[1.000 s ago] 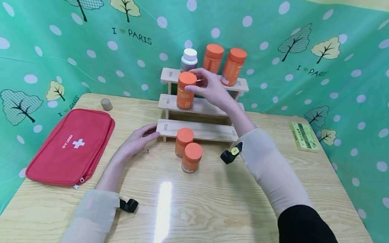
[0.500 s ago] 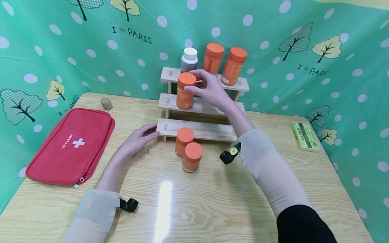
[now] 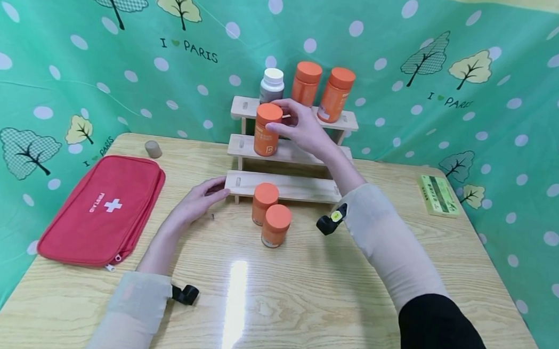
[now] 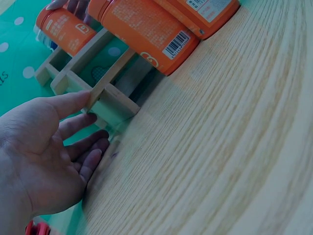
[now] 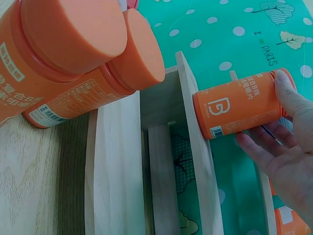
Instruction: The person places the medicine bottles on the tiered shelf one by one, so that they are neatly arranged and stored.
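Note:
My right hand (image 3: 306, 129) grips an upright orange pill bottle (image 3: 266, 133) by its upper part. That bottle's base meets the left part of the middle step of a three-tier wooden rack (image 3: 302, 188). In the right wrist view the thumb lies against the orange lid, with the fingers around the far side of the bottle (image 5: 239, 103). At the lowest step's left end, my left hand (image 3: 195, 204) holds the rack between thumb and index finger. Its other fingers curl loosely beside the rack in the left wrist view. Two shorter orange bottles (image 3: 274, 232) stand in front of the rack.
On the top step stand a white-capped bottle (image 3: 272, 86) and two orange bottles (image 3: 332, 97). A red first aid pouch (image 3: 106, 212) lies at left, near a small grey-brown cylinder (image 3: 153, 149). A green-yellow box (image 3: 437, 196) lies at right. Patterned cloth (image 3: 209, 74) hangs behind.

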Demonstrator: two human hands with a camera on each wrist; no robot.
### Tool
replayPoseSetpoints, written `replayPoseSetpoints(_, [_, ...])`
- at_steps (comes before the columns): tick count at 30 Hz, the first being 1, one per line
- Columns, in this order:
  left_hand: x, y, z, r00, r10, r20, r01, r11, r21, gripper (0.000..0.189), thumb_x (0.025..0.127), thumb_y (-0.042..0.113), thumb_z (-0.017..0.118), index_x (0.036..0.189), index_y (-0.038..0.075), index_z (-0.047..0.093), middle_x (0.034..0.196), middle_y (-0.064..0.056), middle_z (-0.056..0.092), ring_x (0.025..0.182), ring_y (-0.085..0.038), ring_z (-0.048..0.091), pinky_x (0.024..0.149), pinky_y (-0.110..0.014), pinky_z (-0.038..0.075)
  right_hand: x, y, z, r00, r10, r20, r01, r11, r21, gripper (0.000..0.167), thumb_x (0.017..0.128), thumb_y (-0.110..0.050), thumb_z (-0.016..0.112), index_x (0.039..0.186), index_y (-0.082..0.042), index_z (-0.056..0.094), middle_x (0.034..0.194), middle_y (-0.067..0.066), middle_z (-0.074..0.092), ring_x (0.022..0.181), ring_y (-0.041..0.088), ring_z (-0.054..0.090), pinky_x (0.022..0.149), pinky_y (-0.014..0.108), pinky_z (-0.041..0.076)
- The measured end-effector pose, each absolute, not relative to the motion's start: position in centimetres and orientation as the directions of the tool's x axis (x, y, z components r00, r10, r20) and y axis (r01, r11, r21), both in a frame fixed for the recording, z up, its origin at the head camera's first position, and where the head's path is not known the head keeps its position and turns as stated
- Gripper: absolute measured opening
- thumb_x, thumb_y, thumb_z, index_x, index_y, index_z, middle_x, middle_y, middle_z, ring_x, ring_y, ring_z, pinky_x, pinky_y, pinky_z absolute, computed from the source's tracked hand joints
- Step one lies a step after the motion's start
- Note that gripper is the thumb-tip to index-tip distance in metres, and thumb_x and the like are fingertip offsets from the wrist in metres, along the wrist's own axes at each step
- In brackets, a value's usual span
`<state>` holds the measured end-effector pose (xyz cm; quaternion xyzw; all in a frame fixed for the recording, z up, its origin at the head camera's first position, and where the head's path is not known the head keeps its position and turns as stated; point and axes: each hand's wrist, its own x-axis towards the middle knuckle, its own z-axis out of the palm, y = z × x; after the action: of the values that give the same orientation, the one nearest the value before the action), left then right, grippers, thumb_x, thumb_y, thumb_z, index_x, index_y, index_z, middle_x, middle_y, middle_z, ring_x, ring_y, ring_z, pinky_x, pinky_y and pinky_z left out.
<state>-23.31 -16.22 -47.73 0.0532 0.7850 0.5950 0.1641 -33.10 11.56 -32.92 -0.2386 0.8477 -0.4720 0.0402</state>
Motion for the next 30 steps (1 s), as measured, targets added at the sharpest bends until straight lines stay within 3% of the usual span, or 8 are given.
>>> replayPoseSetpoints(13, [-23.3,-16.2,-47.6,-0.942,0.277,-0.190,-0.108,0.287,0.952,0.069,0.105,0.036,0.059,0.162,0.008,0.032,0.164,-0.020,0.036,0.153,-0.036,0.034,0.127,-0.052,0.028,-33.1,11.7,-33.0,-0.883,-0.443,0.155,-0.362,0.434,-0.825,0.058,0.096,-0.031,0.075,0.147,-0.018,0.052,0.137,0.003,0.062,0.118,0.018,0.061,0.104,0.034,0.054])
replayPoseSetpoints(22, [-23.2,-16.2,-47.7,-0.940,0.281,-0.193,-0.108,0.292,0.950,0.069,0.104,0.037,0.060,0.162,0.009,0.032,0.166,-0.019,0.033,0.155,-0.037,0.031,0.129,-0.052,0.025,-31.9,13.2,-33.8,-0.914,-0.370,0.169,-0.322,0.404,-0.856,0.062,0.096,-0.033,0.075,0.151,-0.021,0.049,0.142,0.006,0.060,0.130,0.020,0.061,0.112,0.037,0.052])
replayPoseSetpoints(30, [-23.3,-16.3,-47.7,-0.942,0.276,-0.190,-0.105,0.297,0.949,0.069,0.105,0.037,0.059,0.162,0.009,0.033,0.166,-0.019,0.035,0.154,-0.037,0.032,0.128,-0.052,0.027,-29.6,15.0,-35.6,-0.934,-0.281,0.220,-0.300,0.283,-0.911,0.056,0.097,-0.030,0.073,0.148,-0.018,0.053,0.138,0.012,0.063,0.116,0.022,0.068,0.094,0.033,0.062])
